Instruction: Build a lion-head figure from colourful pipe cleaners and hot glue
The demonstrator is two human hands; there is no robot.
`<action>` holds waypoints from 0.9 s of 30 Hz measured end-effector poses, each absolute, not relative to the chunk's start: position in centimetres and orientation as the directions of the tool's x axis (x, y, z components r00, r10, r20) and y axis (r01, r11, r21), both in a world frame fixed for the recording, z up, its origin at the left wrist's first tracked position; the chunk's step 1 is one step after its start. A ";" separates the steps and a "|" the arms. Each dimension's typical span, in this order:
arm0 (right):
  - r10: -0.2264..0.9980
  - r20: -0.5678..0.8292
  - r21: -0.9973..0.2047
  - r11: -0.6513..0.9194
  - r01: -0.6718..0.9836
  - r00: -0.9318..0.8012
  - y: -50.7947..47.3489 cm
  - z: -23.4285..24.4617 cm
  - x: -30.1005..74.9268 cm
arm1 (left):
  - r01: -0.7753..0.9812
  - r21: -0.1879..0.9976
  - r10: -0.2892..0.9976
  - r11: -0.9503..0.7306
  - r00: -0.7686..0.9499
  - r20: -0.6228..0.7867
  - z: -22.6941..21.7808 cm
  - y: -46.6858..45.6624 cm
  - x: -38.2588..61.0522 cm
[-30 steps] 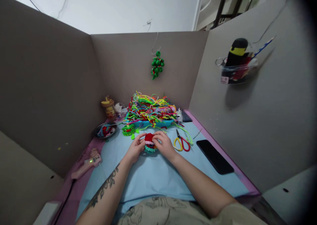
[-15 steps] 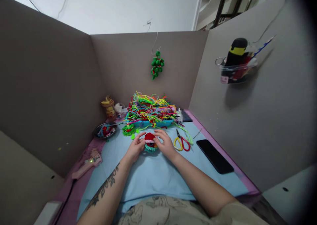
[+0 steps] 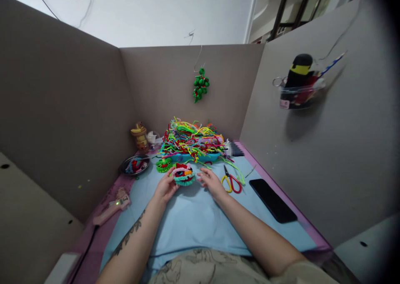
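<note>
My left hand [image 3: 165,187] grips the left side of a small fuzzy pipe-cleaner figure [image 3: 183,175]. It is red and pink on top, with an orange bit and a dark blue spot in front and a teal fringe below. Just to its right, my right hand [image 3: 212,182] is apart from it, fingers loosely bent and spread. Behind the figure sits a green fuzzy frog-like piece [image 3: 163,165]. Scissors [image 3: 231,180] with one yellow and one red handle lie beyond my right hand.
A blue tray [image 3: 178,157] heaped with pipe cleaners [image 3: 193,138] stands at the back. On the left are a dark bowl [image 3: 135,165] and a pink glue gun [image 3: 112,209]. A black phone [image 3: 272,200] lies right. Partition walls enclose the table; a clear holder [image 3: 301,94] hangs right.
My right hand has let go of the figure and drawn off to the right. My left hand has shifted the figure slightly left and turned it, showing more of its front.
</note>
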State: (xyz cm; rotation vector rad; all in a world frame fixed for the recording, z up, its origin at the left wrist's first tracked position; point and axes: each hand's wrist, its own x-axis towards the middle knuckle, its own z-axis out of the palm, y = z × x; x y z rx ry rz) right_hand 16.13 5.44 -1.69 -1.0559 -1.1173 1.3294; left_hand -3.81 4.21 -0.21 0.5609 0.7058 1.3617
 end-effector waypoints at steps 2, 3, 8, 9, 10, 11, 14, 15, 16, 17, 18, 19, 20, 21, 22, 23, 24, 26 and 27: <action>0.988 -0.067 -0.957 -0.102 -0.271 -0.139 5.1 -1.5 16.0 | -0.679 0.722 0.991 0.132 0.070 -0.116 -0.3 4.3 -4.0; 0.982 -0.085 -0.941 -0.134 -0.309 -0.168 5.0 -1.4 16.0 | -0.675 0.726 0.991 0.132 0.076 -0.110 -0.3 4.3 -4.1; 0.958 -0.107 -0.891 -0.211 -0.402 -0.266 4.6 -0.9 16.2 | -0.643 0.752 0.989 0.146 0.110 -0.097 -0.4 4.2 -4.1; 0.954 -0.106 -0.887 -0.218 -0.407 -0.280 4.6 -0.9 16.2 | -0.640 0.754 0.989 0.148 0.116 -0.096 -0.4 4.1 -4.1; 0.950 -0.105 -0.884 -0.224 -0.411 -0.293 4.6 -1.0 16.2 | -0.638 0.755 0.988 0.150 0.122 -0.093 -0.4 4.1 -4.1; 0.947 -0.104 -0.880 -0.230 -0.415 -0.303 4.5 -1.0 16.2 | -0.637 0.756 0.988 0.151 0.130 -0.088 -0.3 4.0 -4.0; 0.943 -0.113 -0.866 -0.248 -0.433 -0.314 4.4 -1.2 16.1 | -0.629 0.758 0.982 0.170 0.170 -0.078 0.1 3.6 -3.9; 0.942 -0.120 -0.861 -0.255 -0.439 -0.313 4.4 -1.2 16.0 | -0.626 0.759 0.979 0.181 0.188 -0.079 0.2 3.4 -3.9; 0.942 -0.130 -0.856 -0.264 -0.444 -0.310 4.4 -1.2 16.0 | -0.621 0.759 0.975 0.194 0.206 -0.081 0.4 3.3 -3.8; 0.941 -0.140 -0.851 -0.273 -0.448 -0.307 4.4 -1.2 15.9 | -0.618 0.759 0.972 0.204 0.221 -0.082 0.5 3.2 -3.8; 0.941 -0.150 -0.847 -0.280 -0.452 -0.303 4.4 -1.2 15.8 | -0.616 0.759 0.969 0.210 0.232 -0.081 0.7 3.1 -3.8; 0.941 -0.158 -0.843 -0.286 -0.455 -0.299 4.4 -1.1 15.8 | -0.614 0.760 0.968 0.212 0.238 -0.078 0.8 3.0 -3.8; 0.941 -0.165 -0.841 -0.290 -0.457 -0.294 4.4 -1.1 15.7 | -0.612 0.762 0.968 0.210 0.240 -0.074 0.8 2.9 -3.8; 0.942 -0.170 -0.839 -0.293 -0.459 -0.290 4.4 -1.1 15.7 | -0.610 0.766 0.969 0.204 0.239 -0.068 0.9 2.9 -3.8; 0.942 -0.172 -0.838 -0.294 -0.459 -0.287 4.4 -1.0 15.7 | -0.605 0.772 0.970 0.197 0.235 -0.063 0.9 2.9 -3.8; 0.943 -0.172 -0.839 -0.293 -0.460 -0.286 4.3 -1.0 15.7 | -0.599 0.778 0.971 0.189 0.231 -0.058 0.9 2.8 -3.8; 0.943 -0.170 -0.839 -0.291 -0.460 -0.287 4.3 -0.9 15.7 | -0.592 0.785 0.972 0.182 0.227 -0.054 0.9 2.8 -3.7; 0.942 -0.165 -0.841 -0.289 -0.458 -0.291 4.2 -0.9 15.7 | -0.578 0.798 0.975 0.167 0.217 -0.047 0.9 2.9 -3.7; 0.942 -0.164 -0.843 -0.288 -0.455 -0.293 4.2 -0.9 15.6 | -0.572 0.804 0.976 0.162 0.213 -0.045 0.9 2.9 -3.7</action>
